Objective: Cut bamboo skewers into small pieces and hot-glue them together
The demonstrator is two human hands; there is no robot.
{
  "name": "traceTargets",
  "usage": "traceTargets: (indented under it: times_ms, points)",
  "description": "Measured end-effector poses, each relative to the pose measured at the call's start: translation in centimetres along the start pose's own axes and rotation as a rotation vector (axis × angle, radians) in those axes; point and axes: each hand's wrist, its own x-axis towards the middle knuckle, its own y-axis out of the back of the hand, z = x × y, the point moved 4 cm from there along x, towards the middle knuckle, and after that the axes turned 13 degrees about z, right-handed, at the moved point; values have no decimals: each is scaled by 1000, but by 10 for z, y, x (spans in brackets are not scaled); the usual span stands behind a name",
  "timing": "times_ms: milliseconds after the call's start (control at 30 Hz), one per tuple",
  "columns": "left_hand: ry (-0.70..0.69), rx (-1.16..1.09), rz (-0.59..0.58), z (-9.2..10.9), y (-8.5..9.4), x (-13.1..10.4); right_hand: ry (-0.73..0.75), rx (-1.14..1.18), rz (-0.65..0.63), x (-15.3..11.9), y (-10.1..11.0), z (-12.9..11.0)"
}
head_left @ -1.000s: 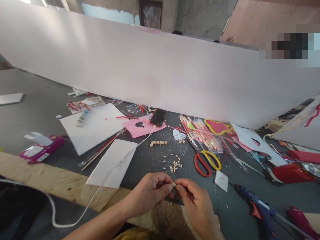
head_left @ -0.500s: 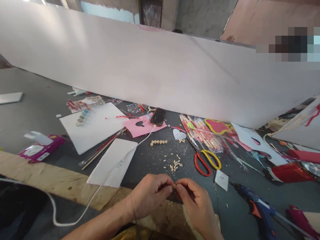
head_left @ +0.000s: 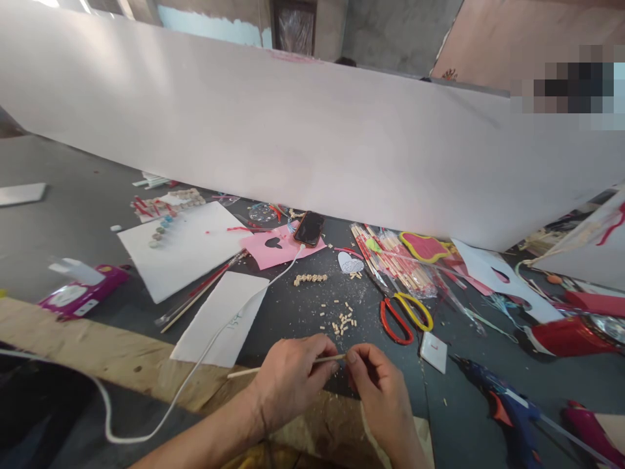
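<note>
My left hand (head_left: 297, 371) is closed around a thin wooden stick (head_left: 244, 372), whose long end sticks out behind the palm to the left. The stick's other end runs to the pinched fingertips of my right hand (head_left: 378, 381); what lies inside that pinch is mostly hidden. Just beyond both hands lies a loose pile of short cut wooden pieces (head_left: 342, 324) amid fine crumbs. A small strip of pieces joined together (head_left: 310, 279) sits farther back, near a white paper heart (head_left: 350, 262). Red-and-yellow-handled scissors (head_left: 398, 320) rest to the right of the pile.
A glue gun (head_left: 508, 404) and a white square (head_left: 433, 352) lie at right, near a red can (head_left: 561, 337). A phone (head_left: 309, 228) on pink paper trails a white cable (head_left: 215, 335) past the left forearm. Bagged sticks (head_left: 395, 260) lie behind the scissors. A white board (head_left: 293, 130) stands behind.
The wooden stick now shows between the hands and behind my left hand, where it was hidden before. My fingertips have moved slightly apart.
</note>
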Motion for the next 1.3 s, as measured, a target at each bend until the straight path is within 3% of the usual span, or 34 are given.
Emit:
traceTargets:
  times_ms: [167,300,500,700,1067,1300]
  points:
    - [-27,50,48,-1,-4,-2,-24,27,0,-1,-4,-2]
    - [-1,-66,-22,1,-3,-1,-8,9,-20,-2,-5,-5]
    - [163,-319,-145,0,-1,0,-73,136,-72,-5,-3,-3]
    - [218,-449,-155,0,-3,-3,-121,226,-118,-7,-1,-5]
    - [194,-383,-142,-1,-4,-3,-56,106,-93,-12,0,-6]
    - [109,-238,-155,1,-2,-4,-74,144,-132,-10,-2,-2]
